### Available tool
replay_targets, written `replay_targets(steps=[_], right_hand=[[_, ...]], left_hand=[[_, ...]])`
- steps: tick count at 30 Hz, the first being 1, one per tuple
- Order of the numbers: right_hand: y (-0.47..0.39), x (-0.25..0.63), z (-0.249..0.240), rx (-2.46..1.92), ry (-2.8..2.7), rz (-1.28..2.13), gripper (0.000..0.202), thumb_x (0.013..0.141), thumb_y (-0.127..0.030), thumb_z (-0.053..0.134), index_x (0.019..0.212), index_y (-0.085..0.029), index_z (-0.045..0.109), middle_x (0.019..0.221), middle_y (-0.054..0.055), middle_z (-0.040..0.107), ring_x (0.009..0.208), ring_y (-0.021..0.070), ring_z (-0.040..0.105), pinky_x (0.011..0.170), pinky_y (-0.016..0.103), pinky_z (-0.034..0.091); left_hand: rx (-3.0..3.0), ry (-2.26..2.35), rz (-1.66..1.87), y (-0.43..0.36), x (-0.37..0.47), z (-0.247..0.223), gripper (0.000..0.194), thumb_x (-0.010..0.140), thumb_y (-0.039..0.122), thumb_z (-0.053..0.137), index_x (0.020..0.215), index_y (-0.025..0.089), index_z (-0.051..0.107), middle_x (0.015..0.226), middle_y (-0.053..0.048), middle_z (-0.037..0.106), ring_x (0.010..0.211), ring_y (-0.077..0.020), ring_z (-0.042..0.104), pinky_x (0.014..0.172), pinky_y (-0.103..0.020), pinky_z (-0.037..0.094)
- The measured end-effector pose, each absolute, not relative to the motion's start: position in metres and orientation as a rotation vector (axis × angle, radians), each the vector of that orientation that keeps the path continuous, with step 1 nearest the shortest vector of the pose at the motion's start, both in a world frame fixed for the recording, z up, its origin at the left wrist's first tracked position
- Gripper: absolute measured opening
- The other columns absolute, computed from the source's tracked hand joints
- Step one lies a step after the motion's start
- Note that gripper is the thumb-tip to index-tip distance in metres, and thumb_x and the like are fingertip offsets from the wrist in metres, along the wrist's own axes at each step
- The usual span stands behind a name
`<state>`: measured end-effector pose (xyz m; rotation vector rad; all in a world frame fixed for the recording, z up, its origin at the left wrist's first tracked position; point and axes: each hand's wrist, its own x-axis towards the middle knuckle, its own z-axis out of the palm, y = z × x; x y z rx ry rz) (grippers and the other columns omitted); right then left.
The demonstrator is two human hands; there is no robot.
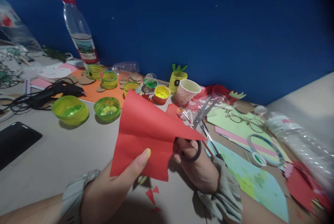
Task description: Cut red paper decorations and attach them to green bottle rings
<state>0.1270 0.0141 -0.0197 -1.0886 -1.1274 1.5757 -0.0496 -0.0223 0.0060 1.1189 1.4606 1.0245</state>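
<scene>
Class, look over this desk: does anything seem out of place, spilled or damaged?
Small red scraps lie loose on the table, below the red sheet in the picture, like stray offcuts. At right, the light-blue sheet looks stained, with uneven yellow and green blotches.

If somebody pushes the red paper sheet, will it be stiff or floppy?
The red paper sheet would probably bend easily, especially along its visible crease. Its narrow, pointed tip might flop most. It seems light, since the left hand holds it with the thumb near its lower edge.
</scene>
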Motion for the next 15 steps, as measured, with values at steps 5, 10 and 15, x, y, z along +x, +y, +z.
replay_targets(steps=[5,10,15], right_hand=[[0.0139,0.1252,-0.0160,-1.012,-1.007,1.626,0.034,0.075,-0.047,0.071,0.067,-0.020,0.054,0.057,-0.005,0.043,0.047,0.0088,0.035,0.042,0.020,0.032],[0.0157,0.1224,-0.0163,-0.953,-0.781,1.660,0.030,0.074,-0.033,0.077,0.074,-0.020,0.050,0.060,-0.007,0.043,0.046,0.0061,0.032,0.044,0.017,0.031],[0.0170,0.1211,-0.0187,-0.925,-0.695,1.623,0.030,0.074,-0.026,0.078,0.076,-0.021,0.048,0.058,-0.009,0.044,0.047,0.0060,0.034,0.046,0.017,0.031]], left_hand=[[1.065,1.460,1.010,-0.0194,-0.0458,0.0098,0.018,0.081,0.042,0.061,0.076,0.026,0.069,0.083,-0.001,0.076,0.101,-0.0259,0.068,0.102,-0.041,0.048],[1.069,1.335,1.072,-0.0187,-0.0432,0.0094,0.020,0.084,0.040,0.056,0.087,0.025,0.070,0.097,-0.002,0.075,0.106,-0.0241,0.066,0.102,-0.038,0.049],[0.997,1.423,1.091,-0.0190,-0.0486,0.0020,0.024,0.084,0.042,0.057,0.091,0.023,0.070,0.103,-0.003,0.074,0.106,-0.0259,0.066,0.106,-0.041,0.044]])
